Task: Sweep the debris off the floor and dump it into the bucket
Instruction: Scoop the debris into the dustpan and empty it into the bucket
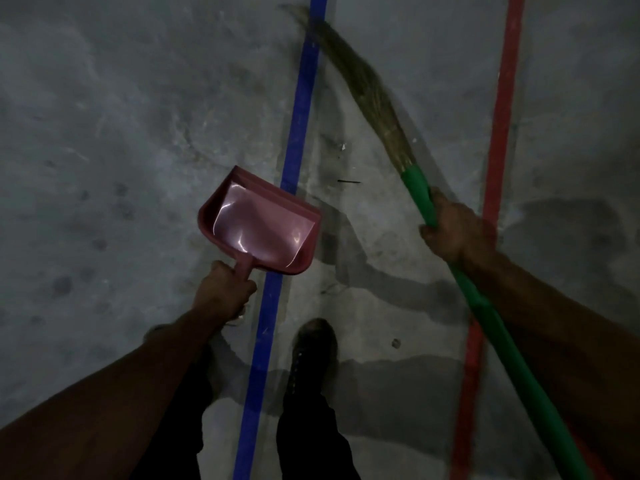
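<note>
We observe scant debris on the floor (pixel 104 133): a small white fleck (pixel 343 146) and a thin dark sliver (pixel 349 182) lie between the blue line (pixel 301 109) and the red line (pixel 502 98), nearer the blue one. A small dark speck (pixel 396 343) lies lower down, closer to the red line. No bucket appears in this view.

We note the broom (pixel 367 88) slanting across the same strip of floor. Its straw head is blurred and its tip crosses the blue line near the top edge of the view. The green handle (pixel 498 327) runs down toward the lower right corner, passing over the red line. The right hand (pixel 453 230) has its grip closed around the handle just below the straw binding.

The pink dustpan (pixel 263 223) is to the left of the debris, its open mouth tilted up and away, and its far corner overlaps the blue line. We cannot tell whether it touches the floor. The left hand (pixel 223 294) has its grip closed on the dustpan's short handle.

Below, a dark shoe (pixel 313 351) stands between the two lines, just beside the blue one, with dark trousers (pixel 308 441) above it. The floor is grey concrete, mottled and dimly lit, with shadows of the arms falling across it.
</note>
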{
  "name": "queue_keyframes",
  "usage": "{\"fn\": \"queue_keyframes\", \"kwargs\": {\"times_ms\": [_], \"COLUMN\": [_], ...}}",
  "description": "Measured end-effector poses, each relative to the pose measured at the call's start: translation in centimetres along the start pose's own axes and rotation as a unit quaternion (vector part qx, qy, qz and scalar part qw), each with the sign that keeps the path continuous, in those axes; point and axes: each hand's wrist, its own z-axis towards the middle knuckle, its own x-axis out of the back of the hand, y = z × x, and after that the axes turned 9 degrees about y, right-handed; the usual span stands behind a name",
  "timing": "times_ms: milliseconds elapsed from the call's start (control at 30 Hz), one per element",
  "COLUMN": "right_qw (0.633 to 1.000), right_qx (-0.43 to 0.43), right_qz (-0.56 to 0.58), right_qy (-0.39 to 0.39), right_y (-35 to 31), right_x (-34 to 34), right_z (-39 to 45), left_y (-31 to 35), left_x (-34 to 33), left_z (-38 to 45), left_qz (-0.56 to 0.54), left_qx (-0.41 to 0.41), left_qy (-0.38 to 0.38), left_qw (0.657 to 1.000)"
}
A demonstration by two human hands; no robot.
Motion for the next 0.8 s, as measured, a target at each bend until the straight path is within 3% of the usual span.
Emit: {"fn": "queue_keyframes", "kwargs": {"times_ms": [133,300,400,500,633,800], "right_qw": [0.997,0.991,0.998,0.993,0.950,0.949], "right_qx": [-0.016,0.007,-0.024,-0.053,-0.210,-0.193], "right_qz": [-0.066,-0.113,-0.047,0.099,0.230,0.243], "right_qy": [-0.042,-0.075,-0.041,0.031,0.000,-0.050], "right_y": [0.2,2.6,4.5,5.5,4.5,0.5], "right_x": [0.0,-2.7,-4.0,-5.2,-7.4,-11.7], "right_z": [2.3,-1.8,-5.4,-9.9,-14.9,-15.1], "left_y": [0.4,1.1,1.2,1.1,1.2,0.6], "left_x": [-1.1,-1.8,-1.9,-1.9,-2.1,-2.2], "left_z": [0.7,0.6,0.3,-0.1,-0.5,0.3], "left_qz": [0.003,0.018,0.024,0.029,0.029,0.019], "left_qx": [-0.001,-0.003,0.002,0.001,-0.004,-0.012], "left_qy": [-0.014,-0.044,-0.049,-0.052,-0.051,-0.053], "left_qw": [1.000,0.999,0.998,0.998,0.998,0.998]}}
